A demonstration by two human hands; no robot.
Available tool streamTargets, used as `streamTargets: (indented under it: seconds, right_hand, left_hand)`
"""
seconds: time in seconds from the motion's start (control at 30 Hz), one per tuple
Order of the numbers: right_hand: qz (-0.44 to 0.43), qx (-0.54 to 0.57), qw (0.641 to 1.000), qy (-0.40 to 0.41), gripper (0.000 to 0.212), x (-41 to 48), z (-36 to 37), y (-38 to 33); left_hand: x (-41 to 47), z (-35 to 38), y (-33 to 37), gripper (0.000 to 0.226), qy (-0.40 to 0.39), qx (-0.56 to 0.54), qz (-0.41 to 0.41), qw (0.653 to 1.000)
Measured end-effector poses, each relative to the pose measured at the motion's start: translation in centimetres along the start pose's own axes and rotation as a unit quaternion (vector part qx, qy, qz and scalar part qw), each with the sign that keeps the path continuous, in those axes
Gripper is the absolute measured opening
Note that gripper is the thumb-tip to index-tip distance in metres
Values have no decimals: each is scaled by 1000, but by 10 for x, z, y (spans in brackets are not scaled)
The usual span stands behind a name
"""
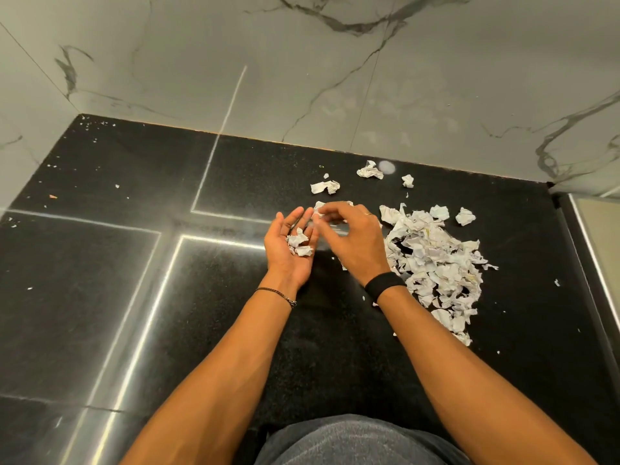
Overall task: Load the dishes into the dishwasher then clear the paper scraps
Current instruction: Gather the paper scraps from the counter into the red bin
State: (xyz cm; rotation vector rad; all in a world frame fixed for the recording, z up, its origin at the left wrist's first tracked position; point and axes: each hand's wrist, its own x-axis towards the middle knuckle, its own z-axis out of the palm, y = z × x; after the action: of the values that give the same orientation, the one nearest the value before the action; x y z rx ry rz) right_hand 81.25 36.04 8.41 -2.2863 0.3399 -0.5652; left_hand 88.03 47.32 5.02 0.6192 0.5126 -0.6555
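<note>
Both hands work over the black counter (134, 297). The left hand (292, 253) lies palm up, fingers relaxed and slightly cupped, with a few crumpled scraps (298, 245) resting in the palm. The right hand (352, 236) hangs palm down just beside the left fingertips, its fingers curled toward a white scrap (318, 207) that shows past them; motion blur keeps me from telling whether that scrap is actually pinched. Most of the paper sits in a big pile (436, 263) on the counter, just right of the right wrist and its black wristband (385, 285). Several stray pieces (325, 186) lie farther back, near the marble wall (302, 78), with tiny flecks scattered toward the left corner. No dishes or dishwasher are in view, so this looks like the scrap-clearing half of the task, at an early point given how much paper is left. To do it well, I would keep the left palm level and cupped, close under the picking hand, so each piece drops a short way and nothing bounces out. Strays are probably best gathered first, then the pile taken in handfuls or swept along the counter into a waiting palm at the edge. Crumpled paper is light and springy, so an overfilled palm will likely spill; emptying it before it heaps seems wise.
</note>
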Motion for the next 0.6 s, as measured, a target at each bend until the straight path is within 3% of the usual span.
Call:
streamTargets:
  seconds: [0.1,0.17,0.23,0.37,0.53,0.6]
  right_hand:
    - [33,47,998,1,11,6,-2,-4]
    - [73,-2,997,-1,10,12,3,10]
    - [86,-72,992,-53,13,18,9,21]
    - [46,-162,976,-135,19,26,27,26]
    - [21,-201,972,-116,9,18,35,29]
    - [40,-134,986,-88,8,12,30,23]
  left_hand:
    - [1,1,0,47,-1,-20,2,1000]
    - [2,-1,3,48,-2,-30,7,1000]
    - [3,-5,6,47,-2,-37,11,999]
    - [1,-12,11,48,2,-39,13,999]
    - [-3,-18,20,49,-4,-45,26,999]
    - [-3,-18,20,50,-9,-47,28,998]
